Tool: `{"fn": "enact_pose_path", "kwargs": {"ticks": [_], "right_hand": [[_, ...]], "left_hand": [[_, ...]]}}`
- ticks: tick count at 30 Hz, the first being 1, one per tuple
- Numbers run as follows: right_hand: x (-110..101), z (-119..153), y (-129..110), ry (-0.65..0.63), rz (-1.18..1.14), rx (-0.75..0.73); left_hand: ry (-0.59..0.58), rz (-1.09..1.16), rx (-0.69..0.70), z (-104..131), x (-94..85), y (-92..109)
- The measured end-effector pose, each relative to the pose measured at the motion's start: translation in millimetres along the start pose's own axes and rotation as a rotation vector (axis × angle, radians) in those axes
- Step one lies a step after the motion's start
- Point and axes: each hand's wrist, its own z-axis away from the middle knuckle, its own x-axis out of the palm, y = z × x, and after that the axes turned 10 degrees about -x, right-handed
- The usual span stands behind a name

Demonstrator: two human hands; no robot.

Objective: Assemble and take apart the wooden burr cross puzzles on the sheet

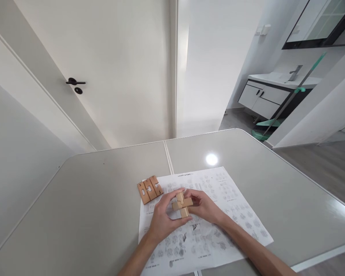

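Between my two hands is a small wooden interlocking puzzle (182, 204), its light-coloured bars crossing one another. My left hand (166, 214) curves around its left side, with the fingers at the top and the thumb at the bottom end. From the right, my right hand (204, 207) grips the puzzle, and some of its fingers are hidden behind the wood. Beneath both hands lies a white printed sheet (230, 191) with rows of small diagrams. Several flat wooden pieces (150, 189) with cut-outs and numbers lie side by side at the sheet's upper left corner.
The grey table (83, 207) has a pale rim and a seam across it. A white door (109, 61) with a black handle (75, 82) stands beyond. At the right, a doorway shows a washbasin cabinet (264, 96) and a green long-handled dustpan (260, 135).
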Motion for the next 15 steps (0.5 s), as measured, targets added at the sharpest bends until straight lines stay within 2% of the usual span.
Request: {"fn": "enact_pose_path", "kwargs": {"ticks": [3, 8, 15], "right_hand": [[0.1, 0.0, -3.2, -0.013, 0.057, -0.017], [1.0, 1.0, 0.3, 0.069, 0.174, -0.084], [2.3, 3.0, 3.3, 0.043, 0.112, -0.046]], "left_hand": [[0.020, 0.075, -0.047, -2.1, -0.8, 1.7], [0.034, 0.110, -0.089, -3.3, -0.5, 5.2], [-0.038, 0.149, -0.154, -5.3, -0.5, 3.7]]}}
